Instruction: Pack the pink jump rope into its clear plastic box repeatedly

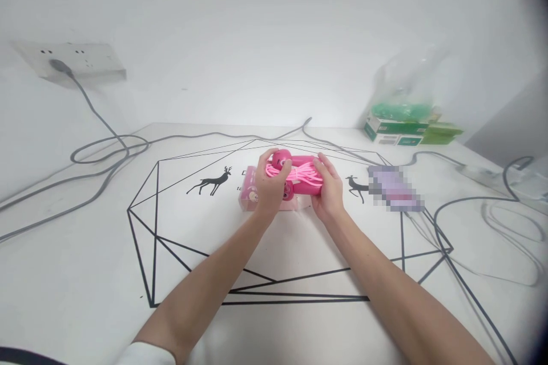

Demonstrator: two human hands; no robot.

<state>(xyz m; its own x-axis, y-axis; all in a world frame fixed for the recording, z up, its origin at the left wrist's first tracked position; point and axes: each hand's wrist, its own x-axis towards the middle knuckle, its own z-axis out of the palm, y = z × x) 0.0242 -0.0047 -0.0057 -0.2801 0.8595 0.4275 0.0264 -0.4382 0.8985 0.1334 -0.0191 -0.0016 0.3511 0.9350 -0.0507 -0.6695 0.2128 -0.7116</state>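
Note:
A pink jump rope [302, 172] is held up in both hands, its cord bundled in loops between two thick pink handles. My left hand [270, 185] wraps its left end, with the thumb on the cord near a rounded handle end that looks like a cartoon head. My right hand [329, 187] grips the other end, fingers behind and thumb in front. Just behind and below lies a pink printed box [249, 197] with clear-looking parts, partly hidden by my left hand and the rope. Whether the rope touches the box I cannot tell.
The white table [205, 331] bears black lines and deer prints. A blurred-out phone-like item [396, 188] lies right. Green-and-white boxes [394, 128] under a clear plastic bag [406, 82] stand at the back right. Grey cables [98, 151] run left from a wall socket [92, 63].

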